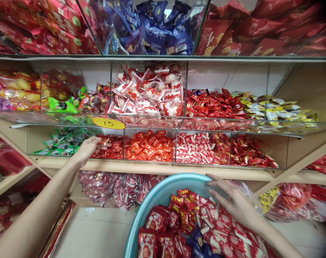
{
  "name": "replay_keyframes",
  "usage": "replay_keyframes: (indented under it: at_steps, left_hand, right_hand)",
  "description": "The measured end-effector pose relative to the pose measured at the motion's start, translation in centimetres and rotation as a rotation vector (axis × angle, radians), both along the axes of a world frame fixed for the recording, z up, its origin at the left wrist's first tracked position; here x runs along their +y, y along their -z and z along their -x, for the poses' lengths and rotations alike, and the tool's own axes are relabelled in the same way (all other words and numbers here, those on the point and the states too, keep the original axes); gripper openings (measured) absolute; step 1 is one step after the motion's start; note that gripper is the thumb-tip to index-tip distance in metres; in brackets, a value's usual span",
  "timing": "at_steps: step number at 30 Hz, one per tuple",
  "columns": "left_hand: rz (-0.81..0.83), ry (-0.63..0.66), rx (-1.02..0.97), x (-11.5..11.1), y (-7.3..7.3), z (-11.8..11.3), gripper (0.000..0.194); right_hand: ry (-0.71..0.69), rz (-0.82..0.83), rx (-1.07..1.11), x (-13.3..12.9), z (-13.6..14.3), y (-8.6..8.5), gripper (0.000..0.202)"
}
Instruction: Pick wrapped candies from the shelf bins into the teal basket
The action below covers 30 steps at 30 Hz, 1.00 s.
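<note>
My left hand (89,148) reaches into a lower shelf compartment and holds a small red-and-gold wrapped candy (104,142) at its fingertips, over a pile of red candies (113,148). My right hand (227,193) lies with fingers spread over the far rim of a teal basket (146,200). Inside the basket are red square packets (147,243), red-and-yellow candies (187,211), red-and-white candies (219,229) and a few dark blue ones (199,243).
A yellow price tag (108,123) marked 15 hangs above my left hand. Clear dividers split the shelves. Orange-red candies (152,145) and green candies (63,139) flank the pile. Bagged candies (98,186) sit beneath the wooden shelf edge (152,167).
</note>
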<state>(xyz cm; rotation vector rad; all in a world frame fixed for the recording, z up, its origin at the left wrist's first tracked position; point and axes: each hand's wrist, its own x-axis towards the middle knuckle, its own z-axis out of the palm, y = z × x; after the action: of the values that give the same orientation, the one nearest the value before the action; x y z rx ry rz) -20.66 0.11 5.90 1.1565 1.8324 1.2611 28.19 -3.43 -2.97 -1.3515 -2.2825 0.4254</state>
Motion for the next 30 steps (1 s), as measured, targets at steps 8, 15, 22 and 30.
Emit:
replay_keyframes:
  at_steps: [8, 15, 22, 30]
  left_hand:
    - [0.01, 0.026, -0.062, -0.1, -0.1, -1.2, 0.01]
    - [-0.013, -0.02, -0.032, -0.5, -0.1, -0.8, 0.01]
    - [0.034, 0.041, -0.043, -0.5, 0.0, -1.4, 0.022]
    - [-0.023, 0.023, 0.045, 0.8, 1.8, -0.6, 0.02]
  right_hand:
    - [-0.003, 0.021, 0.007, -0.2, -0.1, -0.2, 0.029]
    - [-0.006, 0.038, 0.025, -0.2, -0.1, -0.1, 0.029]
    - [0.006, 0.039, 0.026, -0.3, -0.1, -0.3, 0.03]
    - [0.011, 0.012, 0.014, -0.3, 0.0, -0.2, 0.028]
